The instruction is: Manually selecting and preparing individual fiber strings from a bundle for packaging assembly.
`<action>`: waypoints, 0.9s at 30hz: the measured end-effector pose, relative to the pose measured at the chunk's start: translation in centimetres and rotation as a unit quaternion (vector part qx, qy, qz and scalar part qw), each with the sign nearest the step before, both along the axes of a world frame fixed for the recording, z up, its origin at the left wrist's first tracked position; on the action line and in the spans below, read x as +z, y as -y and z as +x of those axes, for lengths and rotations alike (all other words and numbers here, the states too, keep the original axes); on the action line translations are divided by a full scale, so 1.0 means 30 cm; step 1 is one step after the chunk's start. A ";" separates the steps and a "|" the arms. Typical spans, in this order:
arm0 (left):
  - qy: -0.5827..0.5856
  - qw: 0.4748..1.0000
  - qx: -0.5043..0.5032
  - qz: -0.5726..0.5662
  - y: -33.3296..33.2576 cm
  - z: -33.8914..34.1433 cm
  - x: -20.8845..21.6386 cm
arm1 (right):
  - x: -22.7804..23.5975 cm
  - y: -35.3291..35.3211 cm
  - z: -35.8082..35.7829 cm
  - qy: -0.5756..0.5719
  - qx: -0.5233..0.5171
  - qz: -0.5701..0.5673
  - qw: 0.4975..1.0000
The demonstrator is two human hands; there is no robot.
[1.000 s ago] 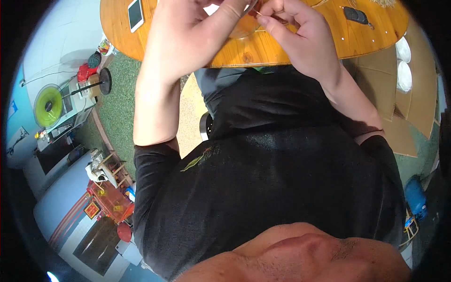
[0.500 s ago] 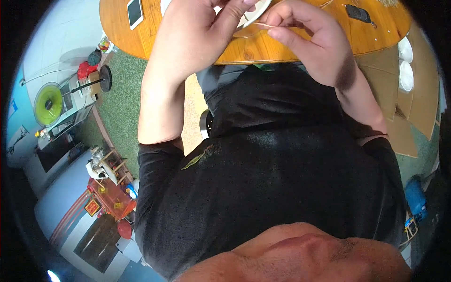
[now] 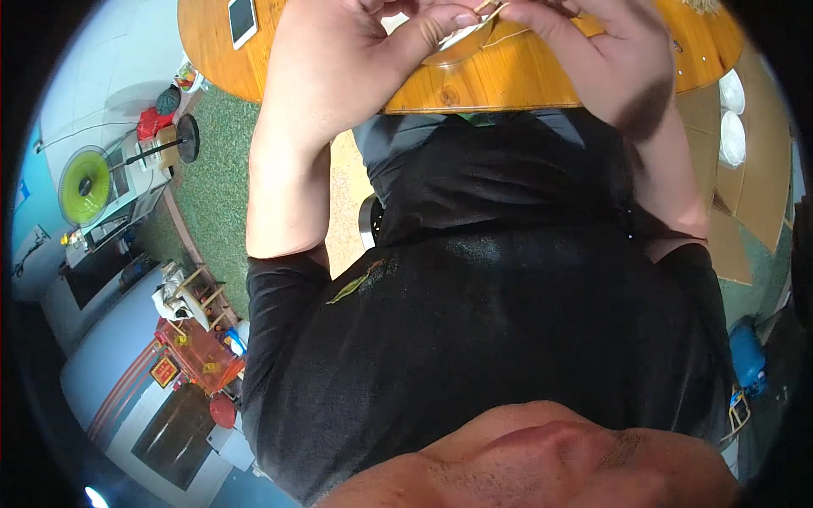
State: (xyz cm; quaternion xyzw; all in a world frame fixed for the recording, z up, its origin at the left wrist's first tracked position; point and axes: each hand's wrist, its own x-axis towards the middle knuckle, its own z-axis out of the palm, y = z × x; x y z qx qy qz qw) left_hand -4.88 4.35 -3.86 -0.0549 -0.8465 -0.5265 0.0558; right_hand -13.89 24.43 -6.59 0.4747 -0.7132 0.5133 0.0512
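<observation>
Over the near edge of the wooden table (image 3: 449, 97), my two hands meet at the top of the view. My left hand (image 3: 368, 63) is closed, thumb and fingers pinching a thin pale straw-like strand (image 3: 508, 36). Close against it, my right hand (image 3: 605, 55) pinches the same strand between thumb and forefinger. One length of the strand trails below the fingertips. Under the fingers shows the rim of a white round piece (image 3: 461, 36), partly covered by my left hand; whether it is a dish or something else, I cannot tell.
A white phone (image 3: 243, 24) lies on the table's left side. A bundle of dry fibres (image 3: 701, 5) sits at the far right. White bowl-like pieces (image 3: 732, 137) rest on cardboard (image 3: 694, 169) to the right. A green fan (image 3: 86, 184) stands left.
My right hand has moved up and right, now covering most of the dark key fob. Both hands' fingertips have come together on the strand, and the white piece sits lower beneath them.
</observation>
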 end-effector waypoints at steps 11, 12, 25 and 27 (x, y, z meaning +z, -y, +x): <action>0.031 0.993 -0.028 0.114 -0.001 -0.023 0.016 | 0.043 0.029 -0.026 -0.023 0.027 -0.051 0.998; 0.029 0.990 -0.020 0.138 -0.004 -0.025 0.016 | 0.041 0.032 -0.031 -0.035 0.030 -0.048 0.998; 0.087 0.988 -0.011 0.123 0.053 -0.056 0.010 | -0.023 0.062 0.048 -0.066 -0.139 -0.124 0.980; 0.084 0.984 -0.001 0.160 0.048 -0.060 0.007 | -0.012 0.026 0.069 -0.207 -0.125 -0.028 0.970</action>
